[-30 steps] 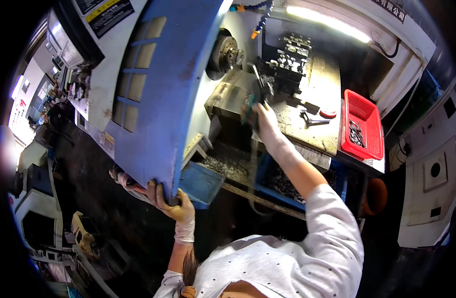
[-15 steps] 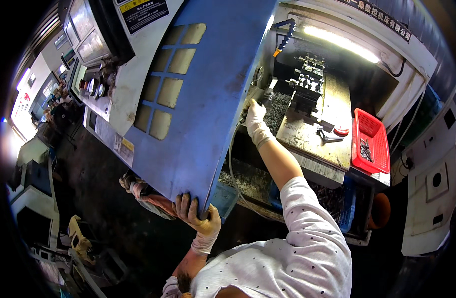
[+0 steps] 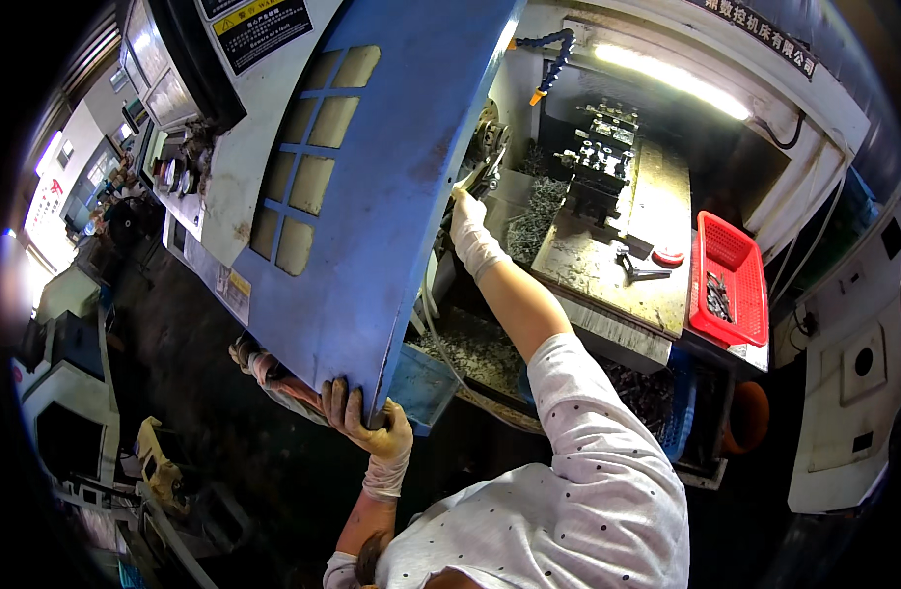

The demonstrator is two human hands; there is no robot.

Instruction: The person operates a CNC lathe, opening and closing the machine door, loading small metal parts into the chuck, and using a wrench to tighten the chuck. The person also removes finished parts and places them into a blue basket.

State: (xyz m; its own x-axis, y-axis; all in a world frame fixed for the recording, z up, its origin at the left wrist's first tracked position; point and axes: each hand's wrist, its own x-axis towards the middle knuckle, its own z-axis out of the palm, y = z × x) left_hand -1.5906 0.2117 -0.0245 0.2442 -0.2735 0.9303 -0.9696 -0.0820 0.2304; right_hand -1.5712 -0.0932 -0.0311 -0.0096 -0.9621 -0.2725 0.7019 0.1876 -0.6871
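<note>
My left hand (image 3: pixel 372 422), in a stained, pale glove, grips the lower corner of the blue machine door (image 3: pixel 372 236), with its fingers curled over the edge. My right hand (image 3: pixel 469 221), in a similar glove, reaches into the lathe's work space, close behind the door's edge. Its fingers are closed around something partly hidden there, which I cannot make out. Just beyond them is the round metal chuck (image 3: pixel 490 134). A thin pale hose (image 3: pixel 433 319) runs down from beneath that hand.
Right of the chuck stands a tool block (image 3: pixel 603 157) on a chip-strewn bed. A black wrench-like tool (image 3: pixel 643 267), a red round piece (image 3: pixel 668 256) and a red basket (image 3: pixel 730 270) with small metal parts lie further right. An orange-tipped coolant hose (image 3: pixel 553 74) hangs above.
The door edge and my left hand appear further left, and more of the chuck shows. My right hand has moved left and slightly up, closer to the chuck.
</note>
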